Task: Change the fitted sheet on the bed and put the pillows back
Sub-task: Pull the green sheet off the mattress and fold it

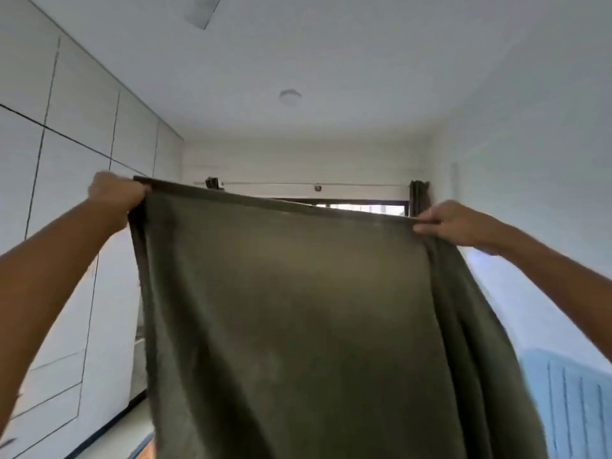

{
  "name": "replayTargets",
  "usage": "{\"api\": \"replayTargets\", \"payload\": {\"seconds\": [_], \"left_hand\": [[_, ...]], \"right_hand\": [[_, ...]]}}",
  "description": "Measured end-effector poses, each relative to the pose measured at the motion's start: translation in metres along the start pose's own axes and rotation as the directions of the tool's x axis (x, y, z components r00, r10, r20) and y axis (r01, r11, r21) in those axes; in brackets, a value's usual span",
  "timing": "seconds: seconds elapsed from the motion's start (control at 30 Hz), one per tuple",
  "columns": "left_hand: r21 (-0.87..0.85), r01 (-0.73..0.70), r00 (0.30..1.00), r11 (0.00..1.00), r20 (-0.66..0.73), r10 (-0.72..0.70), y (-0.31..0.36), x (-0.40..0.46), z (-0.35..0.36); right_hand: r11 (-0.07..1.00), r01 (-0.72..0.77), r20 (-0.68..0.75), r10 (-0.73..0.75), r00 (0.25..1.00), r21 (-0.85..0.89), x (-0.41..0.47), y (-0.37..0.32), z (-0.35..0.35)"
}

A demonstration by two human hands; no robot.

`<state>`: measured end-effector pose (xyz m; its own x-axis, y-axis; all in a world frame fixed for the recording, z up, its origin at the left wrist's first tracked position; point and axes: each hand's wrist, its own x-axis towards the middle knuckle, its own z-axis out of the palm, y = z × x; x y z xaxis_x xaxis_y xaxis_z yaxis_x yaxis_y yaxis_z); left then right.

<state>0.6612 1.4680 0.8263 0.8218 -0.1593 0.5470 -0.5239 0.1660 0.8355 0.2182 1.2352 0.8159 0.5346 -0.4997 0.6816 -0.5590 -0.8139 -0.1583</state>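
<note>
My left hand (pixel 114 193) and right hand (pixel 453 223) pinch the olive-green sheet's (pixel 298 309) top edge; I should keep it taut and level.

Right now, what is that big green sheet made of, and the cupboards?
The sheet looks like soft, matte woven cloth, maybe cotton: it droops in folds and light glows through it. The cupboards look like smooth white painted or laminated board, flat panels with thin dark seams. Both are guesses from looks.

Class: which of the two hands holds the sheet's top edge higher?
The left hand; it grips the olive sheet higher up than the right hand.
</note>
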Motion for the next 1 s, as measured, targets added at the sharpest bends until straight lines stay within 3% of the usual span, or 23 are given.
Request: {"api": "replayTargets", "payload": {"seconds": [0.07,0.17,0.2,0.27,0.33,0.43,0.53,0.67,0.83,0.93,1.0], "left_hand": [[0.074,-0.043,0.999,0.996,0.006,0.043,-0.002,-0.01,0.006],[0.071,-0.174,0.978,0.982,-0.1,0.18,0.037,-0.013,0.009],[0.047,-0.213,0.968,0.976,-0.127,0.217,0.048,-0.008,0.005],[0.013,-0.228,0.968,0.974,-0.108,0.228,0.05,-0.002,-0.001],[-0.044,-0.149,0.989,0.988,0.002,0.149,0.023,-0.009,-0.003],[-0.069,0.042,0.988,0.997,0.148,-0.031,-0.044,-0.042,0.008],[-0.014,0.248,0.95,0.969,0.201,-0.24,-0.115,-0.083,0.024],[0.142,0.38,0.89,0.914,0.213,-0.403,-0.187,-0.122,0.045],[0.397,0.236,0.95,0.887,0.1,-0.297,-0.22,-0.176,0.047],[0.451,0.056,0.957,0.891,0.231,-0.177,-0.219,-0.206,0.056],[0.345,-0.099,0.902,0.934,0.426,-0.062,-0.208,-0.233,0.074]], "right_hand": [[0.999,0.035,-0.02,-0.036,0.999,-0.033,0.002,0.006,-0.005],[0.961,0.086,-0.249,-0.019,0.968,0.262,0.025,0.004,-0.031],[0.92,0.111,-0.266,-0.007,0.964,0.376,0.028,0.003,-0.038],[0.807,0.114,-0.147,-0.033,0.989,0.58,0.021,0.0,-0.039],[0.766,0.005,0.034,-0.035,0.999,0.643,-0.001,0.011,-0.019],[0.866,-0.051,0.206,-0.061,0.977,0.498,-0.047,0.031,0.039],[0.955,-0.101,0.328,0.005,0.945,0.279,-0.09,0.058,0.112],[0.967,-0.161,0.299,0.097,0.949,0.196,-0.134,0.079,0.192],[0.929,-0.24,0.224,0.179,0.958,0.283,-0.19,0.058,0.223],[0.926,-0.22,0.231,0.152,0.961,0.306,-0.208,0.045,0.224],[0.931,-0.194,0.275,0.108,0.955,0.308,-0.212,0.034,0.224]]}}
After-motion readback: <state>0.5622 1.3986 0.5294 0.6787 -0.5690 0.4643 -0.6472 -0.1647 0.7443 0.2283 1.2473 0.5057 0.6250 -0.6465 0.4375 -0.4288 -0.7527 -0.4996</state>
